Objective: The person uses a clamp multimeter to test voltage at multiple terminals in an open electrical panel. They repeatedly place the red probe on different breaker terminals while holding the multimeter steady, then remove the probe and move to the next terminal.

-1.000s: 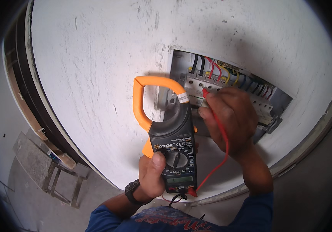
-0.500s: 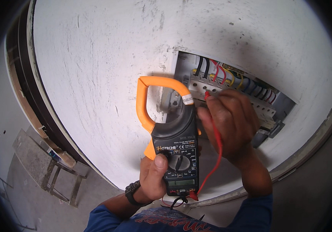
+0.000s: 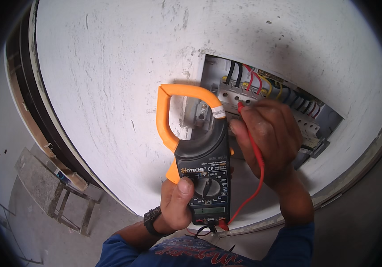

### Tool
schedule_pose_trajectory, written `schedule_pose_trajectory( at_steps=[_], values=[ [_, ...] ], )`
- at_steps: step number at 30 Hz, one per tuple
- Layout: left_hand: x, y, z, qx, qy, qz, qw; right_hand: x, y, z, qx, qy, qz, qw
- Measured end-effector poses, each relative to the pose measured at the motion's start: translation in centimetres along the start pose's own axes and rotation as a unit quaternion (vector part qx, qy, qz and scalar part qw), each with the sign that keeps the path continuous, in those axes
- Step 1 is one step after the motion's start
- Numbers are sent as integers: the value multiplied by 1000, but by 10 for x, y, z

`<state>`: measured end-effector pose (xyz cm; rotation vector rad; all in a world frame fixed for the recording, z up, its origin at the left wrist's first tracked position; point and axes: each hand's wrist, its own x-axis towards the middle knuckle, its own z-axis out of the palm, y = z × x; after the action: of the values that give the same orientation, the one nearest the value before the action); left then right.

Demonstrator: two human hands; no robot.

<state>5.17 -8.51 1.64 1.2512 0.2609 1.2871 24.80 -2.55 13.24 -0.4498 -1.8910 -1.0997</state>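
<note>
My left hand (image 3: 176, 202) is closed round the lower body of a black and orange clamp meter (image 3: 204, 164), its thumb lying along the front beside the dial. The orange jaw points up, in front of the wall. In my right hand (image 3: 268, 138) a red test probe (image 3: 240, 107) is pinched, its tip at a screw hole of the white circuit breakers (image 3: 233, 99); whether it touches metal I cannot tell. From the probe a red lead (image 3: 259, 178) curves down to the meter's bottom socket. My right hand hides the middle of the breaker row.
The breakers sit in a recessed distribution box (image 3: 331, 124) with black, red, yellow and blue wires (image 3: 253, 80) along their upper side. White scuffed wall (image 3: 120, 80) surrounds it. A dusty wooden bench (image 3: 44, 182) stands at the lower left, near a dark frame (image 3: 26, 66).
The view has shifted slightly. My right hand and the probe sit a little further right, still by the same breaker holes; both grips are unchanged.
</note>
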Motion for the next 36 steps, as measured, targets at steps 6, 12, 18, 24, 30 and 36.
schedule_pose_trajectory(
  at_steps=[6,12,18,24,30,36],
  values=[
    [0,-1,-2,-1,0,-5,1000,0,0,0,3,0,-2,1000],
    [1,1,0,35,10,23,999,0,0,-3,3,0,-7,1000],
    [3,1,3,65,26,41,997,-3,-1,-10,43,0,-3,999],
    [-3,-2,7,5,32,22,999,-7,-2,-25,50,-6,8,999],
    [-10,-4,14,1,25,13,1000,-10,2,-28,48,2,14,999],
    [-8,-3,13,18,19,27,999,-7,2,-27,56,-5,17,998]
  ],
)
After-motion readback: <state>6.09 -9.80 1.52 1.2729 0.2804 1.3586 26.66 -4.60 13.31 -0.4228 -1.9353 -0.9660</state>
